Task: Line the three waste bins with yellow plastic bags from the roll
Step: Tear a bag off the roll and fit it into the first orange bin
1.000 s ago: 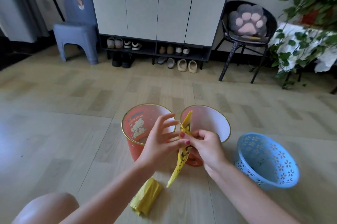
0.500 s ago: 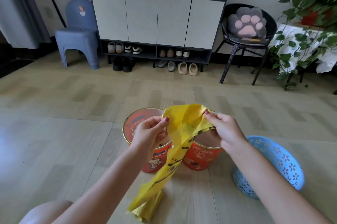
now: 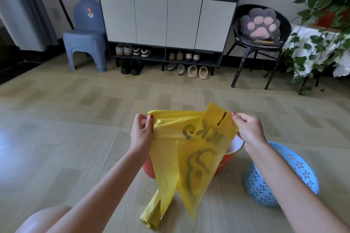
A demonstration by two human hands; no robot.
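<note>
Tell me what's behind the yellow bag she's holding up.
Behind the yellow bag, parts of two red bins show: one at its left edge, one's white-lined rim at its right. Their openings are mostly covered.

Beyond my hands I see pale wood-look floor (image 3: 56, 138) running to a tall white cabinet (image 3: 166, 5) with shoes (image 3: 132, 51) on its open bottom shelf. Far left of my left hand stands a blue plastic stool (image 3: 86, 37); far right of my right hand, a black chair (image 3: 257, 43) bearing a paw cushion (image 3: 259, 23), then trailing green plants (image 3: 322, 24).
</note>
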